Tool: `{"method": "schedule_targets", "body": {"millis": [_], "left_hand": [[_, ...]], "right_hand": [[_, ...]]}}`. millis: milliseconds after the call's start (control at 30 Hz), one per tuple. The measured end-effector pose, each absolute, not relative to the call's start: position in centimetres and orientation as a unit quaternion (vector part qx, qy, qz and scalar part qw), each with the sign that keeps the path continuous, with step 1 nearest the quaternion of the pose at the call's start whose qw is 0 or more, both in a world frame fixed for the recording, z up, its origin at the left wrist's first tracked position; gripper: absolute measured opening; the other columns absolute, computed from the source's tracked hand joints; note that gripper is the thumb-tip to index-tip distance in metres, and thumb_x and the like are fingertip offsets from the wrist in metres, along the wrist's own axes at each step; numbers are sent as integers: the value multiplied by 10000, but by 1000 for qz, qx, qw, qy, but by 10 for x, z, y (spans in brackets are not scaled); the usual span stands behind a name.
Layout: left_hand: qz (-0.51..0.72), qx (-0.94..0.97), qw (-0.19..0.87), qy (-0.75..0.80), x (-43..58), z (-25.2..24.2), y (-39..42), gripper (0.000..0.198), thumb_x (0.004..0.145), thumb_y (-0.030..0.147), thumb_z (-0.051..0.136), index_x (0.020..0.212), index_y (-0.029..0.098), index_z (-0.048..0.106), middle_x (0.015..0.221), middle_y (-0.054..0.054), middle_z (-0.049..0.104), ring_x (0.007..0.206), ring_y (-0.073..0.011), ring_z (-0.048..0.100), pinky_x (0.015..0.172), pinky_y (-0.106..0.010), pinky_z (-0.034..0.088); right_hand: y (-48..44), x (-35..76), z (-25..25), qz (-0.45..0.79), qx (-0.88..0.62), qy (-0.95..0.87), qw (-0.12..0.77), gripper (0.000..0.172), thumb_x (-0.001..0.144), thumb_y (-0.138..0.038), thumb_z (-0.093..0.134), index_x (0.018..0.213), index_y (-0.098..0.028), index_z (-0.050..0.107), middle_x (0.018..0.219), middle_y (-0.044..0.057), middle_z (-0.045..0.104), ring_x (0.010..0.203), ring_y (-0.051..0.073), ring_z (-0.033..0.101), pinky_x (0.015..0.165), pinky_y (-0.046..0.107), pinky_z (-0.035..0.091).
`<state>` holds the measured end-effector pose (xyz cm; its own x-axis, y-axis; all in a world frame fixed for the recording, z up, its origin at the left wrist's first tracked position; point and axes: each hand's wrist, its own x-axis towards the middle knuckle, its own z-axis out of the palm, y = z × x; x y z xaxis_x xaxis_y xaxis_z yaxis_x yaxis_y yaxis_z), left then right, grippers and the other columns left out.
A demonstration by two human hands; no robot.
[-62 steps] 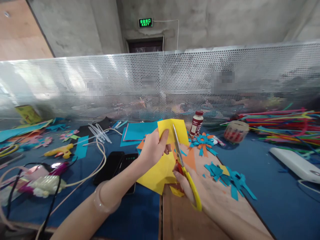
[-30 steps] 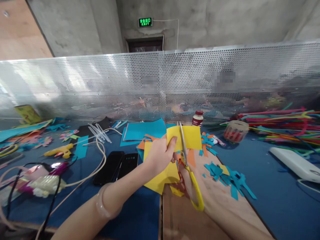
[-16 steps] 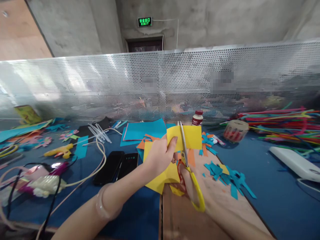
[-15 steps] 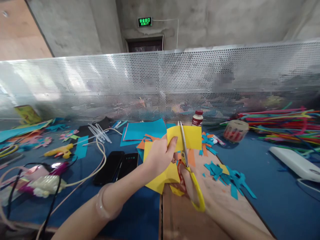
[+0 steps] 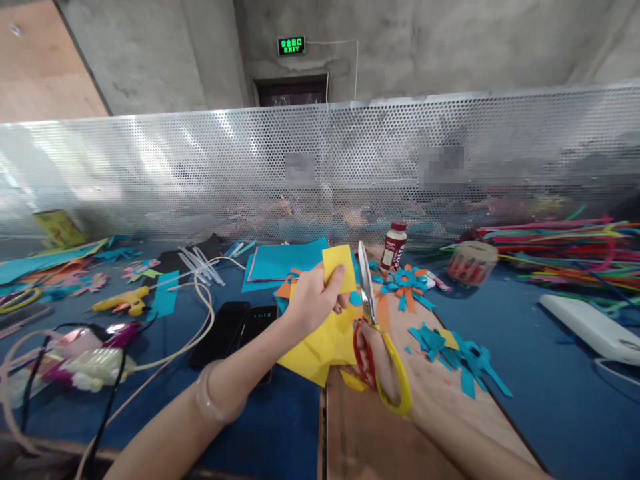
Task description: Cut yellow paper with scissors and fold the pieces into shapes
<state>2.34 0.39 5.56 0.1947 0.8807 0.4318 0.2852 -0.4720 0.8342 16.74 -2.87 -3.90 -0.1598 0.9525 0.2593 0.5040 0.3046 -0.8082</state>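
Observation:
My left hand (image 5: 315,297) pinches a small yellow paper piece (image 5: 340,261) upright between thumb and fingers. To its right, my right hand (image 5: 386,363) grips a pair of scissors (image 5: 367,283) with one red and one yellow handle loop. The blades point up and away and look closed together, just apart from the paper's right edge. Beneath both hands lies larger yellow paper (image 5: 313,353), partly hidden by the left hand. A blue and orange paper flower (image 5: 406,280) rests beyond the scissors.
Blue paper scraps (image 5: 465,357) lie right on the wooden strip. Behind are a bottle (image 5: 394,245), a tape roll (image 5: 473,262) and blue sheets (image 5: 285,260). Phones (image 5: 220,333), a yellow glue gun (image 5: 120,302) and cables fill the left. A perforated metal screen (image 5: 200,173) stands behind.
The yellow strip in my left hand has been cut through and is now much shorter; its right part is gone from the blades. The scissors have closed and come away from the paper.

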Motion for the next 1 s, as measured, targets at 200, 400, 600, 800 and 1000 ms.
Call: {"method": "schedule_targets", "body": {"millis": [200, 400, 600, 800, 1000], "left_hand": [[522, 663, 339, 417, -7, 42, 26, 347, 876, 437, 388, 725, 144, 498, 508, -15, 597, 387, -94, 524, 400, -187, 409], [522, 642, 366, 427, -39, 18, 35, 381, 871, 403, 395, 631, 130, 508, 511, -39, 601, 392, -83, 517, 407, -182, 395], [508, 623, 401, 440, -53, -2, 45, 345, 860, 404, 413, 713, 113, 525, 522, -47, 616, 403, -101, 553, 387, -177, 397], [471, 619, 440, 450, -54, -10, 42, 382, 865, 447, 403, 1003, 100, 483, 645, -83, 674, 478, -159, 642, 402, -194, 455], [430, 628, 450, 468, -46, -19, 38, 363, 838, 441, 471, 969, 104, 507, 694, -100, 676, 451, -157, 639, 396, -191, 460]], "right_hand": [[3, 194, -21, 245, -570, -716, 320, 265, 878, -335, 506, 1063, -153, 558, 1033, 55, 592, 848, 163, 594, 717, 343, 512], [62, 215, -4, 183, -602, -752, 199, 245, 875, -323, 512, 1046, -157, 569, 1033, 49, 594, 853, 163, 592, 727, 337, 505], [104, 211, -22, 123, -631, -759, 102, 288, 859, -311, 543, 1093, -143, 548, 1078, 71, 577, 916, 187, 586, 765, 365, 498], [92, 201, -25, 51, -624, -767, 141, 298, 863, -314, 533, 1110, -148, 541, 1153, 88, 545, 1003, 210, 549, 846, 425, 457], [72, 143, -39, 102, -549, -800, 219, 270, 868, -336, 519, 1064, -155, 564, 1135, 75, 558, 1023, 209, 539, 871, 437, 437]]}}
